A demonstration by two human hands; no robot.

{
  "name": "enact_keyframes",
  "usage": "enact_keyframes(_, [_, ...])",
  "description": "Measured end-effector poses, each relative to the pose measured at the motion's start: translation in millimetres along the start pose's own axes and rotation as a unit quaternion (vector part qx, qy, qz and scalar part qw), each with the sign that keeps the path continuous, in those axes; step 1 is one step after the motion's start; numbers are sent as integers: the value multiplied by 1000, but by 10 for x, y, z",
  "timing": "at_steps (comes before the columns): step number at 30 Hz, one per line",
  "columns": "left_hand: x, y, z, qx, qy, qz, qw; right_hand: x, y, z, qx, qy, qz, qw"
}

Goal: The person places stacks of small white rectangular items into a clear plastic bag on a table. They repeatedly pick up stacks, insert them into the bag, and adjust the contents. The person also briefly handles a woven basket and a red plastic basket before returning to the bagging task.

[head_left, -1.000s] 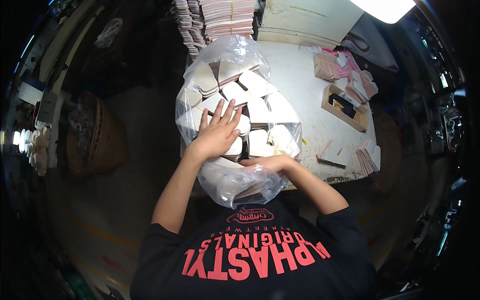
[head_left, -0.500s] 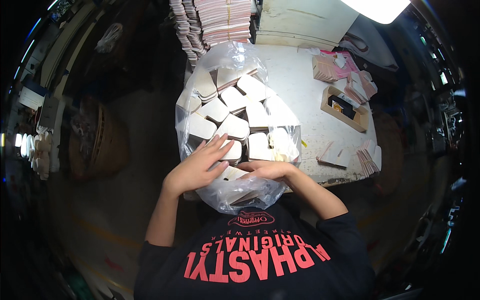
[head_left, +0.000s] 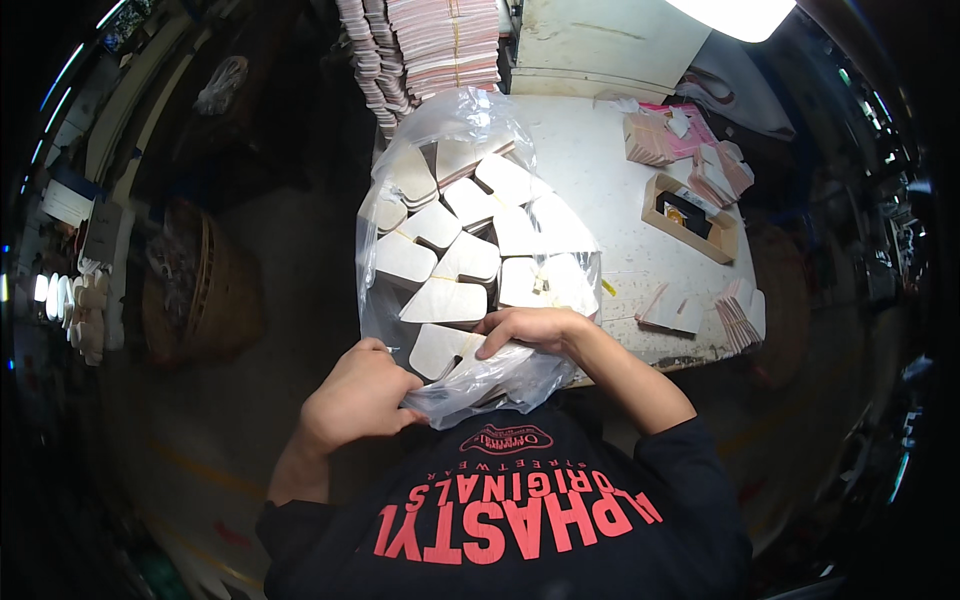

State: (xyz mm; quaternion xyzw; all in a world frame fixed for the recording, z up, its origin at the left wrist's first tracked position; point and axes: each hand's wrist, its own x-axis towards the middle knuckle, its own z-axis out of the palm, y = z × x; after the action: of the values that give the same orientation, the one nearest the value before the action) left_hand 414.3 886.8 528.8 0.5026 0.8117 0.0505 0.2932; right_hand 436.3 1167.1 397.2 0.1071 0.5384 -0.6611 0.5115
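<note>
A clear plastic bag (head_left: 470, 108) lies on the table before me, filled with bundles of flat, pale, rounded pieces (head_left: 445, 300), several with a slot cut in them. At the near left of its mouth, my left hand (head_left: 362, 395) is closed, pinching the bag's film. My right hand (head_left: 535, 332) reaches in at the near right. Its thumb and fingers are closed on the nearest bundle (head_left: 440, 348) of these pieces, which sits tilted by the bag's mouth. The right hand's far fingertips are partly hidden.
Tall stacks of pinkish-white pieces (head_left: 445, 45) stand at the far left of the white table (head_left: 625, 285). On the right are a small wooden box (head_left: 690, 218) and loose bundles (head_left: 740, 318). A lamp (head_left: 740, 12) hangs above; a woven basket (head_left: 205, 275) is at the left.
My left hand has come off the bundles, moving toward me and left onto the bag's edge. My right hand has shifted slightly, its thumb now over the nearest bundle. The bundles near me have shifted.
</note>
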Motion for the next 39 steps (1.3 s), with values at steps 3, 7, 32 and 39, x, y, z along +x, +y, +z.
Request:
enact_keyframes(3, [-44, -1, -49, 27, 19, 28, 999, 27, -87, -39, -15, -38, 15, 999])
enact_keyframes(7, [-200, -24, -204, -49, 35, 80, 995, 97, -173, -80, -168, -19, 34, 985])
enact_keyframes(32, [-67, -41, -184, -174, 99, 116, 973, -1172, -395, 2, -314, 435, -410, 737])
enact_keyframes(39, [50, -7, -105, -156, 85, 114, 977, -718, 30, -333, -465, 356, -293, 756])
